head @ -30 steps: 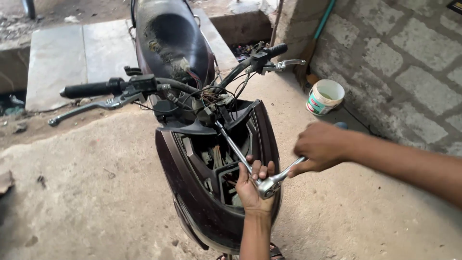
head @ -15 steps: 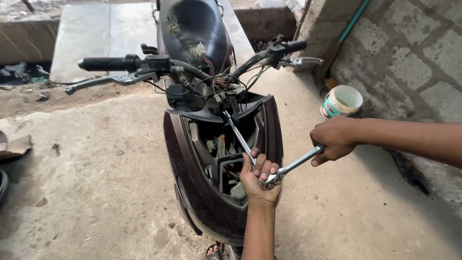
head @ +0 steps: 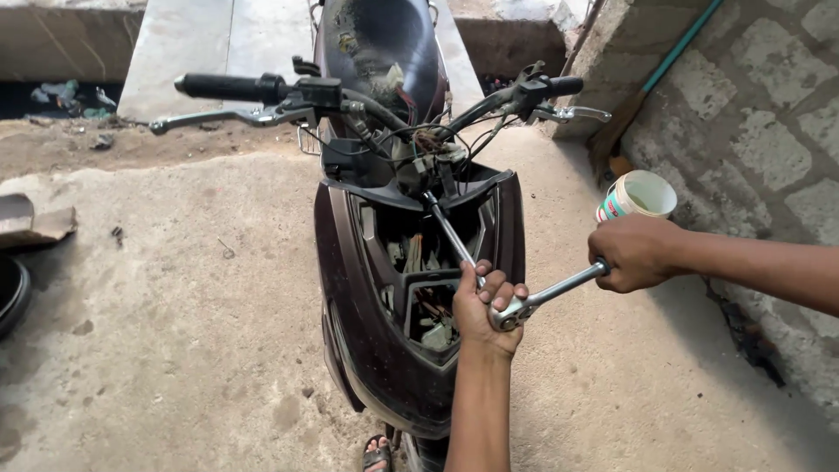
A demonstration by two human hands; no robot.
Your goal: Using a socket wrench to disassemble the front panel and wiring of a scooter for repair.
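A dark maroon scooter (head: 350, 288) stands facing me with its front panel off, so wires and parts show inside. A long metal extension bar (head: 446, 229) runs from the steering column area down to a ratchet wrench (head: 551, 293). My left hand (head: 485, 306) is closed around the ratchet head where the bar meets it. My right hand (head: 636, 253) grips the end of the ratchet handle, out to the right of the scooter. The handlebars (head: 262, 90) spread across the top with both brake levers visible.
A white plastic cup (head: 636, 197) sits on the concrete by the block wall (head: 752, 105) at the right. A green-handled broom (head: 651, 79) leans on that wall. Dark rubber (head: 10, 293) and a cardboard scrap (head: 35, 223) lie at left. A sandalled foot (head: 377, 454) shows below.
My right hand has swung the ratchet handle upward and to the right. My left hand has stayed on the ratchet head. The view has shifted slightly on the scooter.
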